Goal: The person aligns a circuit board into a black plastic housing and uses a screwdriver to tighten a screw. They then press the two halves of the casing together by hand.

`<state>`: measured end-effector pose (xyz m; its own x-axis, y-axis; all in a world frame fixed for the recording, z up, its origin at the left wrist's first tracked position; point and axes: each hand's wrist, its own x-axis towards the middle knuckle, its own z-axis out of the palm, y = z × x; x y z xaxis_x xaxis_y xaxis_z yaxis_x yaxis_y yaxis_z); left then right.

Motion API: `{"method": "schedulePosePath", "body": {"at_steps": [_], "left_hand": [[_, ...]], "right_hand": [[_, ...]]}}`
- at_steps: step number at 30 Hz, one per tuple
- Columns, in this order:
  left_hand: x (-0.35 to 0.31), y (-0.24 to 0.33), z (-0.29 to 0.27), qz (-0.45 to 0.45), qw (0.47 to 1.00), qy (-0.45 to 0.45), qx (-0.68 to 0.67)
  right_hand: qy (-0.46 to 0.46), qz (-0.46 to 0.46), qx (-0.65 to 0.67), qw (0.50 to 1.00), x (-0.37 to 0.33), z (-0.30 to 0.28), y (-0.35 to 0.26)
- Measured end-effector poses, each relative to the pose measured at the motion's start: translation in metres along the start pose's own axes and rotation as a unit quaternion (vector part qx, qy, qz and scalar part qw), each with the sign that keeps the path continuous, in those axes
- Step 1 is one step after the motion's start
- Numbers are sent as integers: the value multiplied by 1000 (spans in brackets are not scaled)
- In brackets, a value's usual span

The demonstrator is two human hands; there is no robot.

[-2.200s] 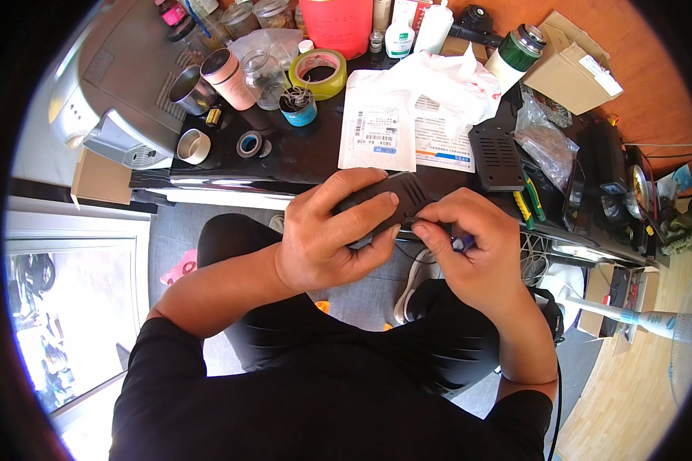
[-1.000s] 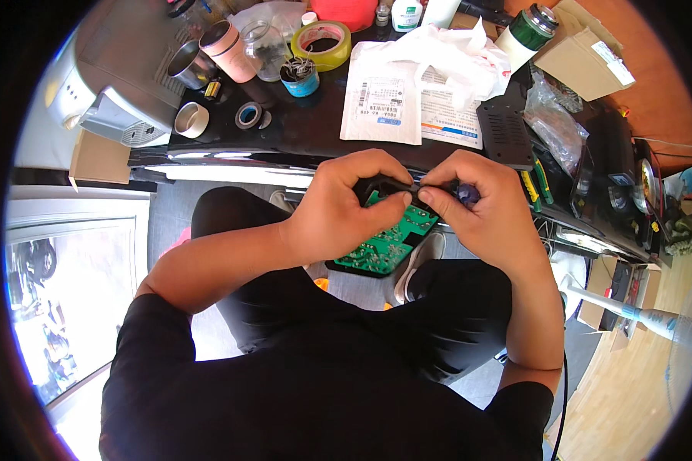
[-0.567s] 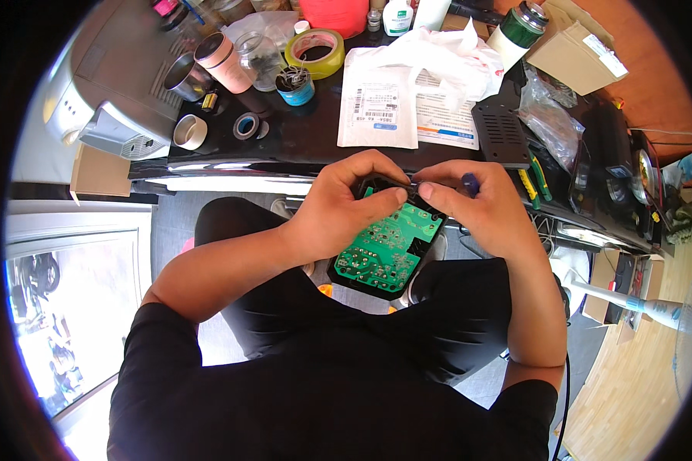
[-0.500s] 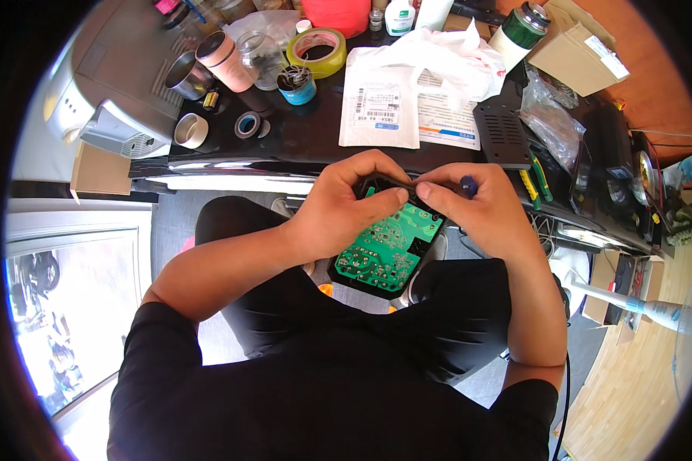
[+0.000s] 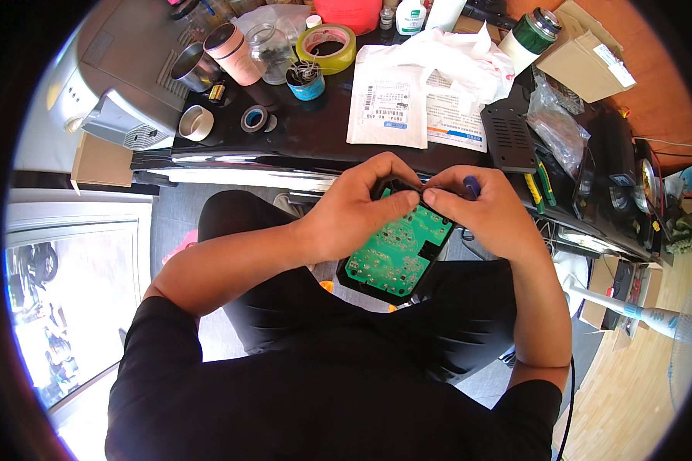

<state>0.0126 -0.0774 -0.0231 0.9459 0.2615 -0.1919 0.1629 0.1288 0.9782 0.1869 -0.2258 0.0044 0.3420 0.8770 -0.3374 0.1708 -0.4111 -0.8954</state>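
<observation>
Green circuit board [image 5: 396, 253]: one; hands [image 5: 346, 211] at its edge: two.

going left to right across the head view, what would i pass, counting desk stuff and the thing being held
Cardboard piece, cream roll, black-and-blue roll, blue tin, green circuit board, black vented panel, white-and-blue pole.

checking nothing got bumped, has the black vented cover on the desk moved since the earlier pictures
No, the black vented cover lies in the same spot beside the tool with green and yellow handles; the whole view shifted.
</observation>
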Motion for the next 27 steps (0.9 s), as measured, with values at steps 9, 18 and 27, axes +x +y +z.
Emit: {"method": "schedulePosePath", "body": {"at_steps": [9,18,27], "left_hand": [[9,-11,-7,-10,998,-7,-63],[10,3,-8,-71,972,26,-223],[9,1,-11,-51,975,4,-218]], "right_hand": [[16,10,-16,1000,7,5,5],[300,-66,-1,952,-1,-5,5],[141,-92,92,981,-2,8,15]]}}
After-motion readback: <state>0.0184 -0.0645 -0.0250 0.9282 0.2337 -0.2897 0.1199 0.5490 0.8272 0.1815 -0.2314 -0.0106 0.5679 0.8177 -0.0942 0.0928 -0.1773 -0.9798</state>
